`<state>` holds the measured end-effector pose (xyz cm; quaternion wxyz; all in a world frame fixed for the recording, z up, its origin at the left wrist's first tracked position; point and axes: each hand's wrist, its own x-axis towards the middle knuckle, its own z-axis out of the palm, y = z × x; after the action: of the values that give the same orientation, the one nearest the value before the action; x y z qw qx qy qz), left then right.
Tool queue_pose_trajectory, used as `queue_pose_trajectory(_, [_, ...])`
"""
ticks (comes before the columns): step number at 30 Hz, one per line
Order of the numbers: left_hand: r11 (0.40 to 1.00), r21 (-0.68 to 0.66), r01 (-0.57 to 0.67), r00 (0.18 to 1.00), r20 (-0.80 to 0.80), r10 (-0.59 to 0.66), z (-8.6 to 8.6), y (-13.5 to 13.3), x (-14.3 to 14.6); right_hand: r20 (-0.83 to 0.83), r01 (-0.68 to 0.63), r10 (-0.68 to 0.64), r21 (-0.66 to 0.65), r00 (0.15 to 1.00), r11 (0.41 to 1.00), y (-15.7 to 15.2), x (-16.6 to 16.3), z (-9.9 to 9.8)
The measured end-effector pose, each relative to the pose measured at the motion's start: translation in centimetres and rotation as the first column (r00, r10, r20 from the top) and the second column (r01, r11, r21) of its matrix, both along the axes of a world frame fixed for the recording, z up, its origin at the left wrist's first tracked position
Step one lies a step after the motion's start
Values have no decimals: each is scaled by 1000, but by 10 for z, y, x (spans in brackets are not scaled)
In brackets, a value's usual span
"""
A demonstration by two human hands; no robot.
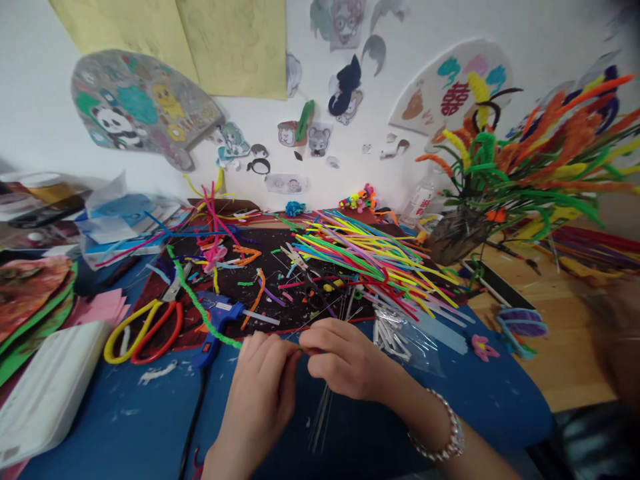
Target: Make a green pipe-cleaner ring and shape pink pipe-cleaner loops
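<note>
Far left of the frame, a white box (45, 393) lies on the blue table cover (150, 427). Just right of it sit the scissors (145, 330), yellow and red handles toward the camera. Next comes a blue glue gun (220, 319), lying at the near edge of the black mat (280, 280).

Over the glue gun runs the green pipe cleaner (189, 283). It starts up on the mat left of centre, slants down and right, and ends in the hands at lower centre.

The left hand (263, 393) has its fingers curled and pressed together, pinching the green pipe cleaner at the fingertips. The right hand (345, 360) meets it fingertip to fingertip, thumb and fingers closed on the same green end. The two hands touch just in front of the mat's near edge. Thin bare wires (324, 413) fan out on the cover beneath them, and a bead bracelet (445, 437) shows on the right wrist.

Right of centre, a big heap of coloured pipe cleaners (360, 257) spills across the mat, with a clear plastic bag (407, 340) just below it. Far right, a vase of pipe-cleaner flowers (500, 173) stands on the wooden tabletop (560, 333).
</note>
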<state>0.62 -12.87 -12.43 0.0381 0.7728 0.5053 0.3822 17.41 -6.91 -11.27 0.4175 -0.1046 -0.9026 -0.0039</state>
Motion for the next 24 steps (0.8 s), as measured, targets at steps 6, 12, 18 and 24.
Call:
queue_pose_trajectory(6, [1000, -5, 7, 1000, 20, -7, 1, -1, 1, 2, -2, 2, 21, 1000, 1000, -1, 2, 0])
queue_pose_trajectory(12, [1000, -18, 26, 998, 63, -25, 5, -3, 0, -21, -19, 20, 57, 1000, 998, -1, 2, 1])
queue_pose_trajectory(18, [1000, -10, 22, 995, 95, -21, 4, -3, 0, -46, 27, -23, 89, 999, 996, 1, 3, -1])
queue_pose_trajectory(24, [998, 63, 5, 999, 35, -7, 1, 0, -4, 11, 177, -177, 39, 984, 983, 3, 6, -2])
